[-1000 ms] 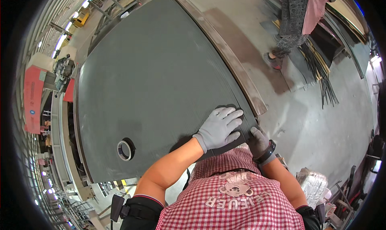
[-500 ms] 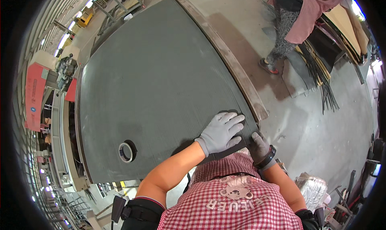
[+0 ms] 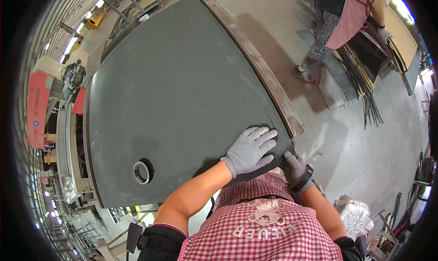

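Observation:
My left hand [image 3: 252, 149], in a grey glove, lies flat with its fingers spread on a black flat piece [image 3: 261, 170] at the near edge of a large dark grey-green tabletop [image 3: 178, 78]. Beside it, at the near right corner, my right hand [image 3: 294, 167] is gloved too and wears a dark wristband. Its thumb is up against the end of a narrow dark strip [image 3: 279, 144] along the table's right side; the other fingers are mostly hidden. A roll of tape [image 3: 142, 173] rests on the tabletop, left of my left forearm.
A brown raised rail [image 3: 255, 65] borders the table's right side. Beyond it, a person in a pink apron [image 3: 351, 23] stands by a stand with sheets and hanging black strips [image 3: 360, 83]. A red and grey machine [image 3: 39, 103] stands left. A silvery wrapped bundle [image 3: 351, 213] sits at my right.
Both my hands stay in nearly the same place. The person across has shifted right, and their gloved hand now shows at the sheets.

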Tool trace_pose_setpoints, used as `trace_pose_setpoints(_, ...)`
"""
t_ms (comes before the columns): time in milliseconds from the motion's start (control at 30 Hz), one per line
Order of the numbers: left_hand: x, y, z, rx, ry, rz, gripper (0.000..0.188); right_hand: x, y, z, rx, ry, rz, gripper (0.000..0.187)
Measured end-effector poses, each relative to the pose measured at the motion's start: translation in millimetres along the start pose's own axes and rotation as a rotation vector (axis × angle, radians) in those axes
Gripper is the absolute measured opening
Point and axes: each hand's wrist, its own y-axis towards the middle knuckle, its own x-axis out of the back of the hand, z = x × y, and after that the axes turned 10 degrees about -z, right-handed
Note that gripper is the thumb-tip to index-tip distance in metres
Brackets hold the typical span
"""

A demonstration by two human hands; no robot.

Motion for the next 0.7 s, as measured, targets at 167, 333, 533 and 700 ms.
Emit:
trace_pose_setpoints(167, 1, 0, 0, 0.004, 0.010, -0.007, 0.043, 0, 3, 2, 0.002, -0.055, -0.044, 0.033)
trace_pose_setpoints(333, 0, 1, 5, 0.005, 0.017, -0.006, 0.046, -6, 8, 2, -0.004, -0.049, -0.057, 0.034)
trace_pose_setpoints(533, 4, -3, 0, 0.029, 0.007, -0.042, 0.046, -6, 4, 2, -0.012, -0.044, -0.077, 0.036)
trace_pose_setpoints(700, -2, -8, -4, 0.046, -0.006, -0.045, 0.047, -1, 2, -3, 0.017, -0.032, -0.070, 0.036)
